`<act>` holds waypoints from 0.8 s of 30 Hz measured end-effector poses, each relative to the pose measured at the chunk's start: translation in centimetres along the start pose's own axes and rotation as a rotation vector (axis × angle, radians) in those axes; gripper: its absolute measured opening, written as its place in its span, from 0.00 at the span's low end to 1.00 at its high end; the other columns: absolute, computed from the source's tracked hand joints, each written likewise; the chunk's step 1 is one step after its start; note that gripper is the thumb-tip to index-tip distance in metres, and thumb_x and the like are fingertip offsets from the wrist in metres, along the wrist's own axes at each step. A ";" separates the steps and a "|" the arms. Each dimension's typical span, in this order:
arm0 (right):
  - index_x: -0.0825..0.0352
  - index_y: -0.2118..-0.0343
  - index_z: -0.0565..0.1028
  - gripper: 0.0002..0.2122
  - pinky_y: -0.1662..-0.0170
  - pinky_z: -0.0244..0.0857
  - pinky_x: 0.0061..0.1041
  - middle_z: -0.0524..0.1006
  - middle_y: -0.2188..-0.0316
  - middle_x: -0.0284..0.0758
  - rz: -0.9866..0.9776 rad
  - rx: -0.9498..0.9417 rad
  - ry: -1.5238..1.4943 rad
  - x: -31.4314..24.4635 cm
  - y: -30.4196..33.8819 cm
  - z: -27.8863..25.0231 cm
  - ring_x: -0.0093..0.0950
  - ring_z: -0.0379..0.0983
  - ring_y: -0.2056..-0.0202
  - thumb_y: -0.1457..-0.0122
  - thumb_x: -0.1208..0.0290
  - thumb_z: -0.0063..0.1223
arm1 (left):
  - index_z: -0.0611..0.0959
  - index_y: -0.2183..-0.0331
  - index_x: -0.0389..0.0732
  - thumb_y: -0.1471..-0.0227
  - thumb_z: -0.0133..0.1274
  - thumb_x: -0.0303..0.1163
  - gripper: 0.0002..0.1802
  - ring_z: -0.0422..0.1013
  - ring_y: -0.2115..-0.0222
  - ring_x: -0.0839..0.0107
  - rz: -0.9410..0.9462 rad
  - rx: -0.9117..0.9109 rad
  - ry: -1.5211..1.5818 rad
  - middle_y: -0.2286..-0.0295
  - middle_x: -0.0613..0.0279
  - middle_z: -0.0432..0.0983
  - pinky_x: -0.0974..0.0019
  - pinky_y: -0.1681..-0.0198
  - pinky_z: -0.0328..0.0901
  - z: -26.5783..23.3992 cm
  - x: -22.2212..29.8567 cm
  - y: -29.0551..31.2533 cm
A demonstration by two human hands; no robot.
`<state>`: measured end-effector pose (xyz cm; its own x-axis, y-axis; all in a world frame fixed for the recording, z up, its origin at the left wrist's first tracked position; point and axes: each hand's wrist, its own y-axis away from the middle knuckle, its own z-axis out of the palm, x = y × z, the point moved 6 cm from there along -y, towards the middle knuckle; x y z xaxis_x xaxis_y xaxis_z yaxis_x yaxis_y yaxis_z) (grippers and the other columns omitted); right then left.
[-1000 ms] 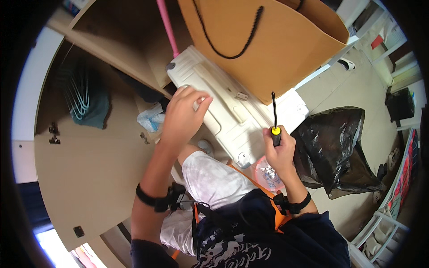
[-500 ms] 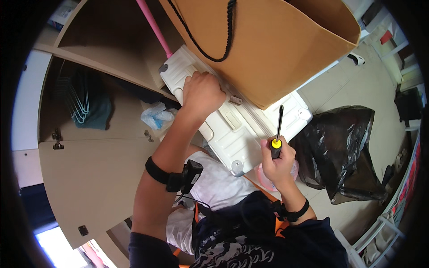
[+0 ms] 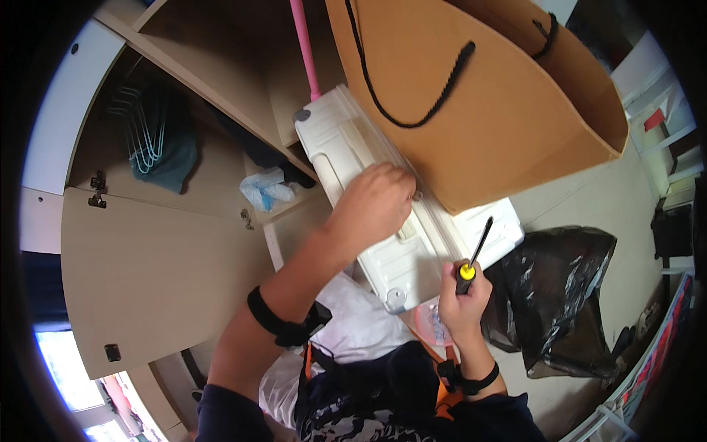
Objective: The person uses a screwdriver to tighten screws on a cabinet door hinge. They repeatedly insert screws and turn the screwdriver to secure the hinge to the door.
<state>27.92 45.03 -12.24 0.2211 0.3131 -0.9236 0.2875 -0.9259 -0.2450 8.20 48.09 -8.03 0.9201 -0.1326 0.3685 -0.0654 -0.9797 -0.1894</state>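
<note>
Screwdriver [image 3: 471, 254] sits up in the right hand [image 3: 465, 295], lower centre-right of the frame, fist wrapped tight round the black-and-yellow handle, dark shaft pointing up and away, its tip in the air just off the white plastic panel [image 3: 398, 221]. That panel runs as a long ribbed slab from top centre down to mid-frame, lying across the person's lap. Left hand [image 3: 375, 202] is pressed down on its middle, fingers curled over the far edge where the panel meets the brown paper bag [image 3: 486, 103]; whether it pinches something small there, I cannot tell, the knuckles hide it.

Reading the step: looks like a fastening job on the panel, the left hand steadying or feeling for a spot, the tool waiting. The blade would need to come down and line up square with whatever fixing point sits by those fingers, with the panel kept from rocking.

Containers now. The paper bag, top right, black cord handles, mouth turned away, so its inside is not visible. Black plastic sack [image 3: 560, 295] at right, crumpled on the floor, contents hidden. Wooden cupboard [image 3: 147, 243], left, door open: wire hangers [image 3: 143, 132] with a dark teal cloth, and a bluish crumpled packet [image 3: 265, 188] on its shelf. Pink pole [image 3: 304, 48] stands top centre.
</note>
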 end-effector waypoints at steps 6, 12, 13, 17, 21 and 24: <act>0.71 0.76 0.72 0.06 0.80 0.57 0.23 0.66 0.88 0.38 -0.002 0.040 -0.025 0.2 0.0 0.1 0.29 0.66 0.87 0.46 0.77 0.58 | 0.78 0.77 0.37 0.58 0.50 0.23 0.03 0.74 0.66 0.58 0.139 0.035 -0.184 0.75 0.55 0.77 0.60 0.57 0.66 1.4 0.8 -0.4; 0.71 0.75 0.70 0.07 0.80 0.57 0.21 0.66 0.88 0.37 0.000 0.041 -0.038 0.6 0.1 0.0 0.22 0.64 0.86 0.44 0.78 0.56 | 0.80 0.77 0.39 0.57 0.49 0.23 0.04 0.74 0.68 0.59 0.222 -0.041 -0.213 0.75 0.56 0.78 0.61 0.58 0.66 1.3 1.0 -1.0; 0.72 0.75 0.70 0.07 0.80 0.57 0.21 0.66 0.88 0.36 -0.002 0.043 -0.046 0.7 0.2 0.0 0.22 0.63 0.86 0.44 0.78 0.56 | 0.81 0.75 0.39 0.57 0.50 0.23 0.05 0.75 0.68 0.58 0.214 -0.061 -0.216 0.76 0.57 0.77 0.60 0.57 0.67 1.1 0.9 -1.1; 0.71 0.76 0.70 0.07 0.80 0.54 0.19 0.64 0.88 0.33 0.005 0.048 -0.067 1.0 0.3 0.1 0.18 0.60 0.86 0.44 0.79 0.56 | 0.83 0.72 0.38 0.56 0.50 0.24 0.08 0.74 0.64 0.58 0.202 -0.120 -0.188 0.72 0.56 0.77 0.59 0.55 0.68 1.5 0.1 -1.2; 0.71 0.75 0.70 0.06 0.80 0.52 0.18 0.63 0.88 0.31 -0.003 0.043 -0.070 0.9 0.3 0.3 0.16 0.57 0.85 0.44 0.79 0.56 | 0.83 0.76 0.39 0.58 0.52 0.25 0.06 0.72 0.61 0.62 0.292 -0.056 -0.257 0.70 0.59 0.76 0.63 0.56 0.69 2.1 0.0 -0.8; 0.71 0.76 0.70 0.07 0.80 0.52 0.18 0.63 0.88 0.31 0.005 0.045 -0.079 1.0 0.3 0.3 0.16 0.57 0.86 0.44 0.80 0.55 | 0.82 0.79 0.41 0.59 0.53 0.26 0.04 0.72 0.61 0.65 0.343 -0.001 -0.297 0.71 0.61 0.75 0.65 0.57 0.70 2.2 0.2 -0.5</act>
<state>27.98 45.00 -13.27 0.1474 0.2925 -0.9448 0.2445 -0.9364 -0.2518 9.28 48.92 -9.82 0.9161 -0.4008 0.0075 -0.3860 -0.8870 -0.2536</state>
